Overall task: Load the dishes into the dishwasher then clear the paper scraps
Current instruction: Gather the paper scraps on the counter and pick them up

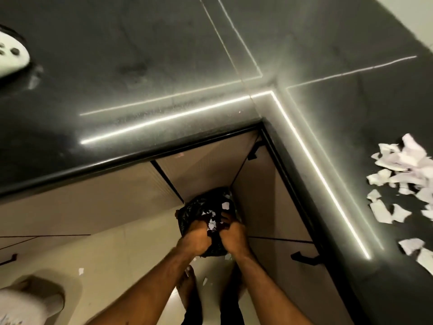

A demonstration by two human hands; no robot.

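The step in hand is the second part of the task, clearing the paper scraps; no dishwasher and no dishes are in view. Both hands are low, in the inner corner under the dark countertop (164,66), at a black garbage bag (206,205) that stands on the floor against the cabinet doors (93,202). The left hand (195,238) and the right hand (234,235) are close together, and their fingers are curled on the near edge of the bag's mouth. Between them some white paper scraps (213,222) lie inside the bag.

Much paper is not yet collected, I think. A big pile of scraps (403,172) lies on the right wing of the countertop, well apart from the bag, and a few loose floor scraps (80,271) lie on the tiles near a bare foot (187,282).

The next move probably needs 1 hand to let go of the bag and rise to the pile, while the other holds the mouth open. Thin scraps can slip from the fingers and fall beside the bag.
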